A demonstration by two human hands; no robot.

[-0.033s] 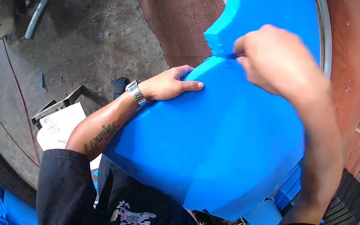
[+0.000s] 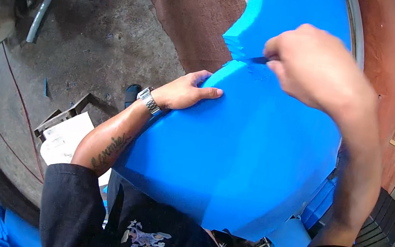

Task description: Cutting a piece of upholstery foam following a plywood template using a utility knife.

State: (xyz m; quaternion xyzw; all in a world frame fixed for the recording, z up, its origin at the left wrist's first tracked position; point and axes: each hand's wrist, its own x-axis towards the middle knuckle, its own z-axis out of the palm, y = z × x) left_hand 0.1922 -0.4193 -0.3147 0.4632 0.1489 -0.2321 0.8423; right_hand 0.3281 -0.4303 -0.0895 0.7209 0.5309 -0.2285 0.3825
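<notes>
I see the foam [image 2: 234, 150] before the torso [image 2: 161, 221], likely light, soft, easily dented; I'd hold its edge flat-handed. Right hand [image 2: 315, 64] pinches a dark tool [image 2: 257, 59]; left hand [image 2: 181, 92] touches foam, grip unclear.

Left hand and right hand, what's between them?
In the head view, blue material lies between the left hand and the right hand, with a thin dark tool jutting leftward from the latter.

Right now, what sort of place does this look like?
Probably a workshop: your right hand holds a thin dark tool at a ragged cut in a big blue, foam-like block, with a stained grey floor at left.
</notes>
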